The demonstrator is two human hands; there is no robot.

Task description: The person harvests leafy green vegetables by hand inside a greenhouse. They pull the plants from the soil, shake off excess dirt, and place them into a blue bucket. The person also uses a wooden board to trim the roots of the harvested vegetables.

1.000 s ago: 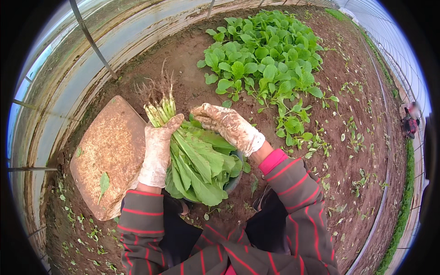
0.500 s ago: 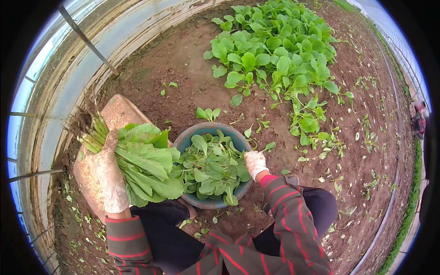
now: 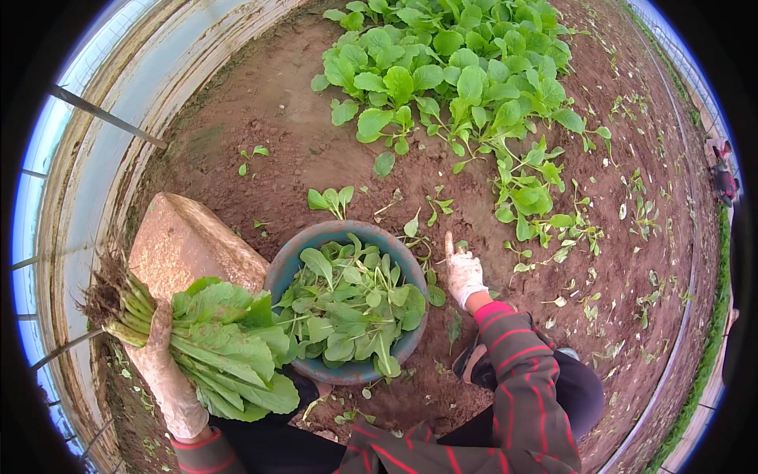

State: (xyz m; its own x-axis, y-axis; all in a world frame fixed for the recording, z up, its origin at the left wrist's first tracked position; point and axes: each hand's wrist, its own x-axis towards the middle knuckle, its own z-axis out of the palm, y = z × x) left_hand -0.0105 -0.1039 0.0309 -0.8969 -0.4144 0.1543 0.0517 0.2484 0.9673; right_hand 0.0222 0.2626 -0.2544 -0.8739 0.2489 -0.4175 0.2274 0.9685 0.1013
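My left hand point(image 3: 162, 371), in a soiled pale glove, is closed round a bunch of leafy greens point(image 3: 229, 340). The roots of the bunch, caked with soil, point left and its leaves spread right, overlapping the near left rim of a round tub point(image 3: 278, 278). Loose green leaves point(image 3: 351, 304) fill the tub. To the right of it, my gloved right hand point(image 3: 464, 272) is over the soil with the index finger stretched out. Nothing shows in that hand; its other fingers are partly hidden.
A mud-stained, box-shaped thing point(image 3: 185, 237) lies left of the tub. Dense green plants point(image 3: 458, 79) grow ahead, with small seedlings point(image 3: 332, 201) and scattered leaves nearer. Plastic sheeting point(image 3: 103, 158) curves along the left. A person point(image 3: 722, 178) is at the far right edge.
My right hand has left the tub's rim, moved right, and extended its index finger; the leaf by it is out of its fingers. My left hand and bunch have shifted down and left.
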